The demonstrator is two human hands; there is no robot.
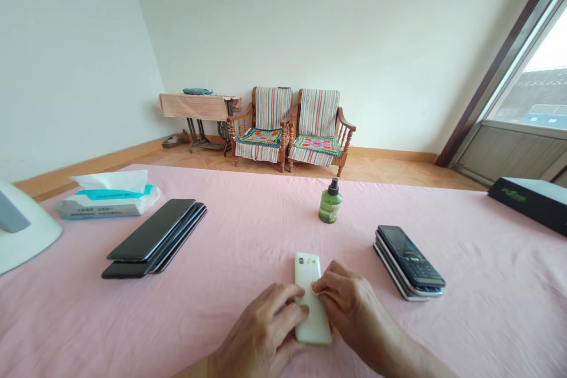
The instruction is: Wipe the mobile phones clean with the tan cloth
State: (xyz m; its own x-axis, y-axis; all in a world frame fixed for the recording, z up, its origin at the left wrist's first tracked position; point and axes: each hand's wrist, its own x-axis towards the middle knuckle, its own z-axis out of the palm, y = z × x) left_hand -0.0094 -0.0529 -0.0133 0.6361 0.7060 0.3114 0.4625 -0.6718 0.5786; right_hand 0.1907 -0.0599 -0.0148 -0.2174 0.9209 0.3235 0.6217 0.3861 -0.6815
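A white mobile phone (310, 319) lies on the pink cloth, its back with a small dark camera patch facing up. Its left edge is gripped by my left hand (268, 328), with the fingertips resting on the back cover. My right hand (349, 301) is closed around a small orange cloth (315, 288), pressed against the phone's right side. Most of that cloth is hidden under the fingers. Beyond the hands stands a green bottle (330, 205) with a black pump top.
To the left lies a stack of dark phones (153, 230), with a tissue pack (108, 198) behind it. A stack topped by a keypad phone (410, 257) sits at right. A black box (529, 201) is at the far right, a white device (26, 230) at far left.
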